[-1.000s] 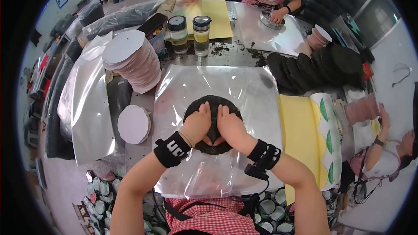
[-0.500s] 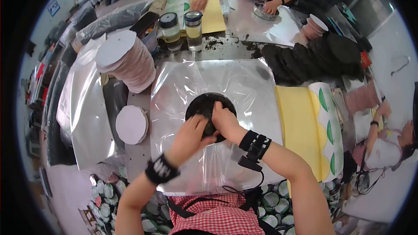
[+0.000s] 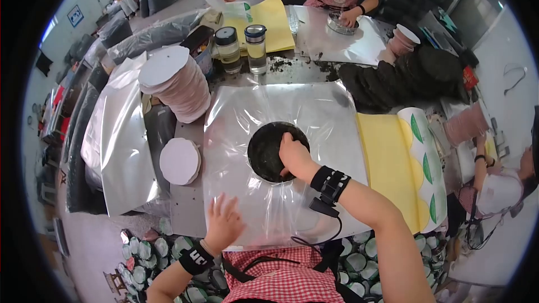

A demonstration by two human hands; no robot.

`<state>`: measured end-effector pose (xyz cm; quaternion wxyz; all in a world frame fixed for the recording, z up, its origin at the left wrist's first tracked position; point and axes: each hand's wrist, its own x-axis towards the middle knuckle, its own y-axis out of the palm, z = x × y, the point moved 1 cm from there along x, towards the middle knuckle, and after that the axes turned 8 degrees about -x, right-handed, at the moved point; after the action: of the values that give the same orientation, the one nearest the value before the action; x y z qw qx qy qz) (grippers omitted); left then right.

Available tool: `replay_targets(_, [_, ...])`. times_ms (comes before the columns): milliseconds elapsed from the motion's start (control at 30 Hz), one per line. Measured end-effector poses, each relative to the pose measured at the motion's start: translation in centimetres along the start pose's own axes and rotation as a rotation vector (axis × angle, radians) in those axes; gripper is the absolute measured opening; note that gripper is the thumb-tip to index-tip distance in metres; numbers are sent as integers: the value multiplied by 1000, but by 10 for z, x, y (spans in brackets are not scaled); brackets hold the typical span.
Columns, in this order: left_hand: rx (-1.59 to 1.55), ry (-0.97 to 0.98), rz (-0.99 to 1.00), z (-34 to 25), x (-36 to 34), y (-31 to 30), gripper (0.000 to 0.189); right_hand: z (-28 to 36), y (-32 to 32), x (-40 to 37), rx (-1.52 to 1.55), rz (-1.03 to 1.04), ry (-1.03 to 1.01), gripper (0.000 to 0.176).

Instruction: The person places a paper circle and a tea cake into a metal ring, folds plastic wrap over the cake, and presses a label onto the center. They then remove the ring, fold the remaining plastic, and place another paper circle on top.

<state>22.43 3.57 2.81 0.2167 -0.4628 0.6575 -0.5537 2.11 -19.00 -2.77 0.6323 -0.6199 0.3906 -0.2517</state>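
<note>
A dark, round, flat disc [image 3: 264,154] lies on clear film over a silver sheet [image 3: 337,191] in front of me. At the disc's right side is my right hand [image 3: 296,157], its fingers curled in over the edge; the fingertips are partly hidden against the dark surface. My left hand [image 3: 224,223] hovers lower left over the sheet's front edge, fingers spread, holding nothing. Both wrists wear black bands, and a small black device with a cable hangs from the right one.
Stacked pinkish-white discs [image 3: 174,81] and a smaller pile [image 3: 180,161] stand on the left. Two lidded glass jars [image 3: 256,50] are behind. Black discs [image 3: 401,78] are stacked back right, beside yellow sheets [image 3: 390,168]. A co-worker's hand [image 3: 349,18] touches a metal ring across the table.
My left hand has left the dark disc, moving down and left, its fingers spreading. My right hand stays at the disc's right side. Across the table, the co-worker's other hand has lifted a pale sheet.
</note>
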Motion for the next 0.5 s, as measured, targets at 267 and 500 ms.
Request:
replay_targets(267, [-308, 419, 329, 2, -51, 18, 45, 4, 3, -2, 10, -30, 50, 83])
replay_targets(500, [-269, 18, -158, 54, 122, 66, 112, -3, -3, -12, 257, -151, 55, 50])
